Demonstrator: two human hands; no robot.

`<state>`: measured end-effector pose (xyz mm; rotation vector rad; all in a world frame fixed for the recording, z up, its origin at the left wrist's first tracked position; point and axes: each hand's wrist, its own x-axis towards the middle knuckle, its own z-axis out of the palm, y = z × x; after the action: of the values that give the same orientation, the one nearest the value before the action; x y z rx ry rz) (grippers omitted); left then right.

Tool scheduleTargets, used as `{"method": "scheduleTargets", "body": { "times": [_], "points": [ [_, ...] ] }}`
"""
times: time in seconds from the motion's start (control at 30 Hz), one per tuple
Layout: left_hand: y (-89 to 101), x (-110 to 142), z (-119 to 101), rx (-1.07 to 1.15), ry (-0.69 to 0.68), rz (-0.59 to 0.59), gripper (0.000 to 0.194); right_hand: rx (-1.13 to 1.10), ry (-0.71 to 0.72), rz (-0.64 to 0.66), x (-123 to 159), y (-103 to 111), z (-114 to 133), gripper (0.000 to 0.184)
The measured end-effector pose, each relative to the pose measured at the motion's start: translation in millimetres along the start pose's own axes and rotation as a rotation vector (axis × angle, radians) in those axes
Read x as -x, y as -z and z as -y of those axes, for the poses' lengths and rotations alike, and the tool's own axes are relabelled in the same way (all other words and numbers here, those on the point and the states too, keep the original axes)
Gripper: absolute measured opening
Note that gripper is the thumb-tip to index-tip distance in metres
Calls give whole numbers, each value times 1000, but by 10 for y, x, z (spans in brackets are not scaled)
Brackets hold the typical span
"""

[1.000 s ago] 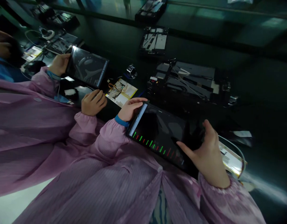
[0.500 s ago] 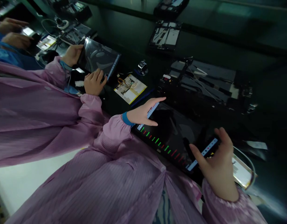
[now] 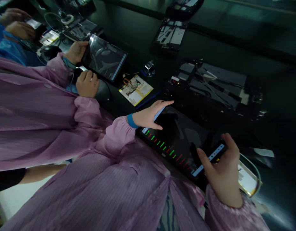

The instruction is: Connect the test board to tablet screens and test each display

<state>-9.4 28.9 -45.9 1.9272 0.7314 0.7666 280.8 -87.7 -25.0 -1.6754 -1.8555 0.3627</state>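
I hold a dark tablet (image 3: 179, 138) with both hands in front of me. Its screen shows a row of green and red marks along the near edge. My left hand (image 3: 149, 115) grips the tablet's left end, fingers stretched along the edge and thumb on the glass. My right hand (image 3: 222, 173) clasps the right end, thumb on the screen and fingers wrapped behind. Both my sleeves are pink.
A co-worker in a pink coat sits at my left, one hand (image 3: 77, 51) on another tablet (image 3: 106, 59), the other hand (image 3: 86, 84) closed beside it. A yellow-white board (image 3: 135, 89), a black fixture (image 3: 210, 83), trays (image 3: 170, 35) and a small metal part (image 3: 149, 67) lie on the dark bench.
My tablet has turned so its right end shows a lit strip, and my right hand closed round that end. The co-worker's nearer hand drew back from their tablet.
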Motion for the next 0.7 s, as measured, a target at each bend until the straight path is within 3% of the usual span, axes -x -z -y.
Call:
{"method": "scheduleTargets", "body": {
  "times": [0.13, 0.3, 0.37, 0.47, 0.53, 0.7],
  "points": [
    [4, 3, -45, 232, 54, -70, 93, 27, 2, 14, -8, 11, 1, 80],
    [-62, -21, -25, 772, 371, -348, 52, 63, 39, 14, -115, 77, 25, 72],
    [-89, -43, -4, 915, 460, -387, 38, 102, 48, 25, -207, 102, 81, 73],
    [-102, -64, 4, 999, 463, -377, 30, 214, 91, 34, -399, 89, 278, 71],
    [-97, -63, -5, 1008, 432, -393, 29, 253, 167, 72, -562, 19, 475, 60],
    [-71, -37, -7, 1015, 403, -365, 32, 245, 354, 250, -1018, -367, 933, 31]
  ]
}}
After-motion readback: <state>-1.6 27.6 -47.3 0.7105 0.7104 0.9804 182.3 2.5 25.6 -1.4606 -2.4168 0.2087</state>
